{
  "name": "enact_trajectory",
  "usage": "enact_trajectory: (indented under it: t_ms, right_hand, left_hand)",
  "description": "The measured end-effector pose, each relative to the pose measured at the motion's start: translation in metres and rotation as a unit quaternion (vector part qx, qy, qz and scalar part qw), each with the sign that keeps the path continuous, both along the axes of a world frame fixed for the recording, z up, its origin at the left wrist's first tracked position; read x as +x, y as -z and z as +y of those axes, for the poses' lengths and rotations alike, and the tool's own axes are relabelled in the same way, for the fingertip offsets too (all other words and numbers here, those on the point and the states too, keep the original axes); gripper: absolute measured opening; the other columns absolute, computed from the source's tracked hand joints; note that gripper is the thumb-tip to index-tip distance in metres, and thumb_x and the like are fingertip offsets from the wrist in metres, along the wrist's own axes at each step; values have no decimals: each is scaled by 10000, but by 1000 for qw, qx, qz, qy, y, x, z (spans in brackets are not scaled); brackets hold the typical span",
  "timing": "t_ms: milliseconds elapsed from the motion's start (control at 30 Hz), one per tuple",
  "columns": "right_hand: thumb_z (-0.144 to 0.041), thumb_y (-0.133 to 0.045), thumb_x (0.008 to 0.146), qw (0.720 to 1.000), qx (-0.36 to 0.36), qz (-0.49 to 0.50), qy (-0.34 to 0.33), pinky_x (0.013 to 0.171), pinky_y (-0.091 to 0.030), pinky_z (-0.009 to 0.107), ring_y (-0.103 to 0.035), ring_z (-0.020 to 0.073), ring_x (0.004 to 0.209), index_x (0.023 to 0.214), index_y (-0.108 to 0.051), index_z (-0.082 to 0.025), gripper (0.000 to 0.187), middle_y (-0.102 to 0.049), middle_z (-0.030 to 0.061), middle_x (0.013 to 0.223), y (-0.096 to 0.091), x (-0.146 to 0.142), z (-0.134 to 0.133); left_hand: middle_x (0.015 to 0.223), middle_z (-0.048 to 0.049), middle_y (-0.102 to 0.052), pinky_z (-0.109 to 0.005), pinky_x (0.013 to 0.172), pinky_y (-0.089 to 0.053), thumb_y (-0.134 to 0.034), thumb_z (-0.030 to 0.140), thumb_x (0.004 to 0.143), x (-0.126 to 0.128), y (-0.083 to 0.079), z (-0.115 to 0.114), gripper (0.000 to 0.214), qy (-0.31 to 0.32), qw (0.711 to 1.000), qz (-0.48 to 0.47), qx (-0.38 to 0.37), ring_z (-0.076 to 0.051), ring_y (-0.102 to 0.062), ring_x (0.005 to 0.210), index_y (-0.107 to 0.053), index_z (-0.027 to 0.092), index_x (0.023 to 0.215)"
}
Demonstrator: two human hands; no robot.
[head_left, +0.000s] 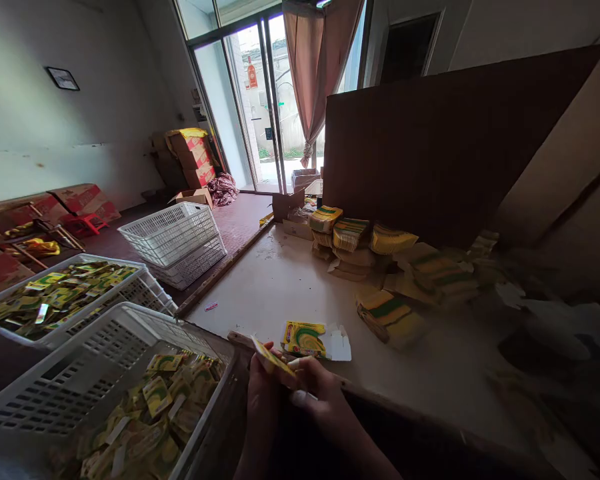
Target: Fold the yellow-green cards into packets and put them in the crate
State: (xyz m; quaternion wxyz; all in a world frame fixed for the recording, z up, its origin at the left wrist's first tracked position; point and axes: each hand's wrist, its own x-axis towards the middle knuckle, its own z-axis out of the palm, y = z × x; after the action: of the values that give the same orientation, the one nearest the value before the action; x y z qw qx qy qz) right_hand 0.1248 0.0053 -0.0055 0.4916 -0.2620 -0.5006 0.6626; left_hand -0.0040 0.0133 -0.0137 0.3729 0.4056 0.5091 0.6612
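A small yellow carton [273, 363] is in both hands above the near edge of the counter [240, 287], not yet put down; the left hand [261, 383] has its fingers curled round it, and the right hand [321, 385] has its fingers nearly closed at its right end. Just beyond, an opened carton [304, 339] lies with white flaps spread to the right. Bundled yellow pieces [351, 233] farther off suggest plenty left, while the near left crate [117, 331], partly filled with yellow packets [157, 397], and the fuller far one [149, 280] suggest much already done
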Motion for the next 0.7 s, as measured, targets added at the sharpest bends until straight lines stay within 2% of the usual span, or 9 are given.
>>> enact_trajectory:
  t_ms: [67,200,300,367,400,467,533,633,700]
  right_hand:
    - [-374,-600,726,999,17,-15,31,730,-413,251,-492,137,771,861,-512,-138,286,-539,39,824,0,5,3]
    - [-337,-575,704,984,61,-110,126,569,-357,224,-397,111,603,671,-464,-149,221,-427,8,621,10,14,10]
    - [-269,-565,748,947,122,-189,228,688,-381,299,-460,165,700,684,-591,-154,134,-518,48,673,23,25,19]
    - [-240,-549,809,912,184,-241,277,758,-365,364,-480,211,764,699,-647,-174,161,-573,80,718,29,33,24]
    - [-213,-535,831,895,218,-261,289,774,-357,383,-480,221,773,700,-654,-180,180,-584,87,722,31,35,25]
    - [-148,-522,849,867,291,-283,290,815,-360,397,-486,211,757,716,-649,-190,189,-595,69,713,31,35,23]
    - [-94,-512,870,830,385,-295,276,912,-351,392,-511,174,734,762,-625,-199,188,-601,19,707,27,32,17]
    - [-92,-542,880,778,473,-296,289,1090,-248,356,-578,156,945,990,-598,-237,191,-656,-14,940,21,27,7]
    - [-179,-589,872,787,430,-280,343,1131,-240,357,-480,190,1239,1294,-486,-241,439,-567,62,1281,23,27,4]
  left_hand:
    - [832,-49,-627,-245,704,-464,-721,648,685,6,-15,-9,554,-54,993,92,-41,-169,-578,787,-628,150,908]
    - [755,-46,-640,-231,641,-439,-625,493,840,17,-37,-20,370,-75,983,152,-67,-147,-553,688,-658,125,841]
    - [1140,-61,-647,-248,888,-466,-589,513,890,10,-37,-16,420,-42,990,110,76,-173,-607,1036,-593,171,1134]
    - [1349,-60,-535,-279,1027,-399,-580,536,891,-4,-31,-11,514,-25,969,184,164,-183,-520,1222,-509,230,1298]
    - [1392,-70,-499,-311,1078,-350,-616,506,869,-13,-27,-9,548,-15,952,257,166,-209,-462,1291,-498,236,1331]
    - [1429,-119,-460,-370,1098,-325,-742,416,751,-25,-19,-7,725,79,919,372,103,-277,-424,1325,-473,205,1390]
    - [1447,-185,-424,-432,1104,-318,-816,299,593,-28,-17,-8,952,171,900,400,6,-340,-415,1328,-408,135,1437]
    - [1280,-176,-570,-408,993,-422,-660,275,696,-16,-23,-9,658,276,854,422,-130,-302,-565,1160,-492,107,1310]
    - [1120,-163,-633,-391,881,-475,-633,386,741,-8,-27,-10,552,250,854,435,-140,-285,-623,1001,-513,108,1203]
